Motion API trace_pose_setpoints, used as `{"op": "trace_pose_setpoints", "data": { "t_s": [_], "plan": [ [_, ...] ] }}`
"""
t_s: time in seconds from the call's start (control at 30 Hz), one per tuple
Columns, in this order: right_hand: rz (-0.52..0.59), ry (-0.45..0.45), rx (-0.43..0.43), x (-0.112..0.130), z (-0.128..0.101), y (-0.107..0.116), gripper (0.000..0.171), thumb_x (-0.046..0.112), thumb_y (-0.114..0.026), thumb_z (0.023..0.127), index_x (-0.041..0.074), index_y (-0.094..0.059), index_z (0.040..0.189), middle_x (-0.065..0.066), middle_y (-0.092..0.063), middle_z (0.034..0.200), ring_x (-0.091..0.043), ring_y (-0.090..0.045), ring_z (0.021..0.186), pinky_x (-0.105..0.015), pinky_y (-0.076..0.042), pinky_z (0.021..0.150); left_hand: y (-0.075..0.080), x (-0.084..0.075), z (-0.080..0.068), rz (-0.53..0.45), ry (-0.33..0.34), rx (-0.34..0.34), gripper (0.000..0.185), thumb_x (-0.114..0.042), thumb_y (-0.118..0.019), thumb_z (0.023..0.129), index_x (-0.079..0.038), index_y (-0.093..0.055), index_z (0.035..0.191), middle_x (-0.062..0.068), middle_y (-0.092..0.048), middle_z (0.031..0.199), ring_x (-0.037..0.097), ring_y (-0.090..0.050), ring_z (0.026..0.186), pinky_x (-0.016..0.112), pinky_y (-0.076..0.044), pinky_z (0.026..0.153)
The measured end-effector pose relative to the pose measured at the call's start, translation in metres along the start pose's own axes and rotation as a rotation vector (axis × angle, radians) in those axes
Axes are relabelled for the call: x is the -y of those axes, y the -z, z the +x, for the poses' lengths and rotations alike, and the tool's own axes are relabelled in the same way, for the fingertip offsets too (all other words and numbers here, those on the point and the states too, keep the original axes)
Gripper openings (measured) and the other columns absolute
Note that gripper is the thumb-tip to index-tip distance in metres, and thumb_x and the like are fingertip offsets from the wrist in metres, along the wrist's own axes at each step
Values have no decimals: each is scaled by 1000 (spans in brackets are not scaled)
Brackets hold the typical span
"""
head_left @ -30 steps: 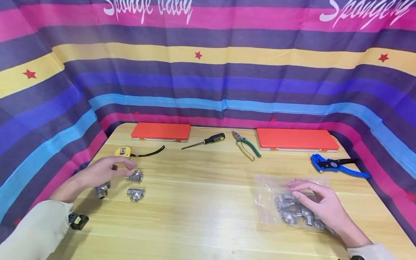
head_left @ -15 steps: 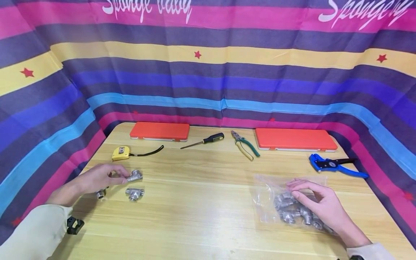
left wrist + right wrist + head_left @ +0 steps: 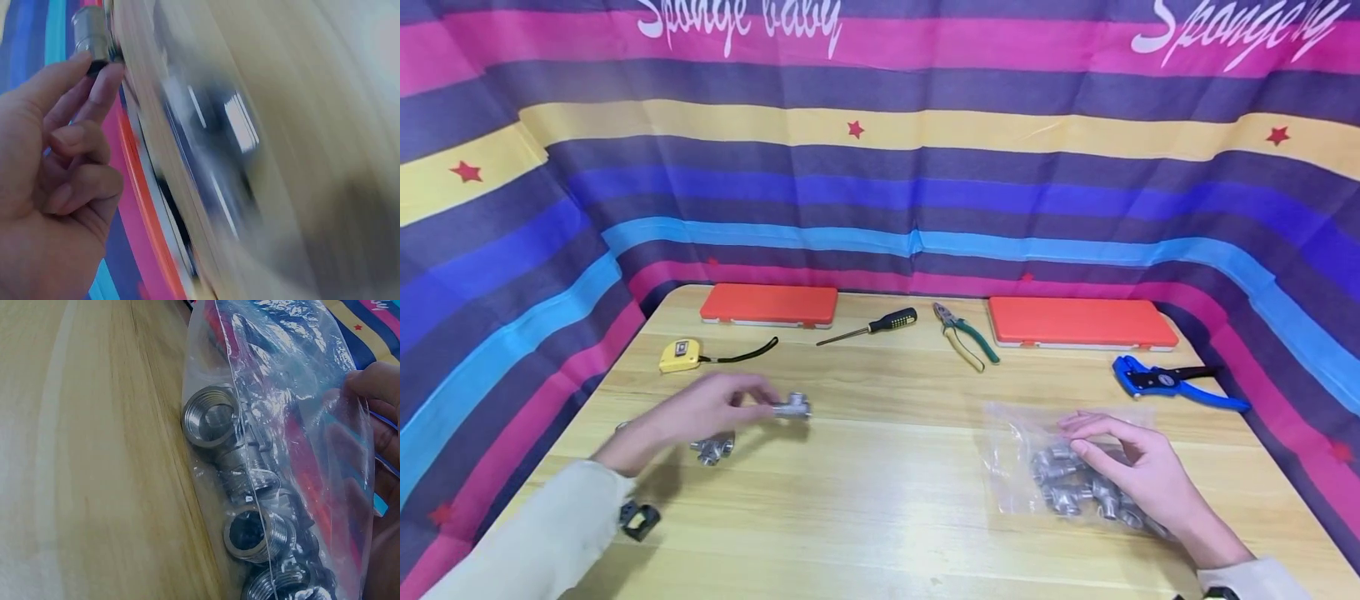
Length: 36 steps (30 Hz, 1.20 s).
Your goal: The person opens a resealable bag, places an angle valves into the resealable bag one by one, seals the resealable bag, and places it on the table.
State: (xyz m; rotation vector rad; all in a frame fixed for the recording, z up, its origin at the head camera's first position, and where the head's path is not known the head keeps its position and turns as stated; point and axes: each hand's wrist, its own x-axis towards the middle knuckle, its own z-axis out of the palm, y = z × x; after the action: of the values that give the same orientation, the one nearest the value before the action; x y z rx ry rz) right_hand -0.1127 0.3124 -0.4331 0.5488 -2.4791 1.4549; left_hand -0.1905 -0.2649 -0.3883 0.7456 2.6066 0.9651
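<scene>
My left hand (image 3: 715, 408) pinches a silver tee pipe fitting (image 3: 792, 407) between thumb and fingertips, lifted just above the wooden table (image 3: 880, 500). The left wrist view is blurred but shows the fitting (image 3: 90, 31) at my fingertips (image 3: 103, 78). Another tee fitting (image 3: 711, 450) lies on the table just below that hand. My right hand (image 3: 1131, 471) rests with curved fingers on a clear plastic bag (image 3: 1060, 475) holding several silver fittings. The right wrist view shows the bag (image 3: 281, 425) and its threaded fittings (image 3: 209, 419) close up.
Along the back lie two orange cases (image 3: 769, 304) (image 3: 1081, 322), a screwdriver (image 3: 872, 324), green-handled pliers (image 3: 966, 336) and a blue wire stripper (image 3: 1180, 382). A yellow tape measure (image 3: 679, 355) sits at the left. Striped cloth walls (image 3: 880, 167) surround the table.
My left hand took hold of the upper tee fitting at the left and carried it to the right, toward the table's middle. The right hand stayed on the bag.
</scene>
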Motion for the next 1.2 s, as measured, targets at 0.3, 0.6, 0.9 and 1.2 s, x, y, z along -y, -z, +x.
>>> {"op": "trace_pose_setpoints", "data": {
  "t_s": [0.3, 0.6, 0.9, 1.2],
  "plan": [
    [3, 0, 3, -1, -1, -1, 23, -13, -70, 98, 5, -79, 110, -8, -80, 120, -4, -63, 131, -8, -46, 108, -82, -92, 88, -67, -136, 177, 15, -28, -78, 103, -26, -79, 117, -15, -78, 103, 6, -48, 68, 21, -42, 59],
    [-14, -13, 8, 1, 0, 0, 23, -9, -72, 99, 8, -80, 112, -3, -81, 122, -4, -63, 133, -9, -43, 110, -167, -162, 152, 131, -295, 240, 14, -32, -77, 103, -25, -80, 115, -20, -78, 100, -9, -60, 76, 13, -49, 72],
    [0, -8, -1, 1, -1, 1, 24, -13, -71, 97, 6, -79, 109, -4, -81, 120, -2, -61, 133, -9, -46, 109, -193, -184, 164, 181, -260, 223, 7, -29, -78, 103, -28, -80, 109, -18, -81, 106, -8, -69, 92, 9, -51, 82],
    [-12, -24, 3, 0, -3, 3, 21, -10, -71, 99, 6, -79, 110, -2, -80, 121, 0, -61, 131, -7, -44, 108, -139, -141, 128, -11, -234, 241, 24, -32, -71, 107, -19, -78, 127, -13, -80, 120, -2, -69, 102, 21, -55, 96]
  ]
}}
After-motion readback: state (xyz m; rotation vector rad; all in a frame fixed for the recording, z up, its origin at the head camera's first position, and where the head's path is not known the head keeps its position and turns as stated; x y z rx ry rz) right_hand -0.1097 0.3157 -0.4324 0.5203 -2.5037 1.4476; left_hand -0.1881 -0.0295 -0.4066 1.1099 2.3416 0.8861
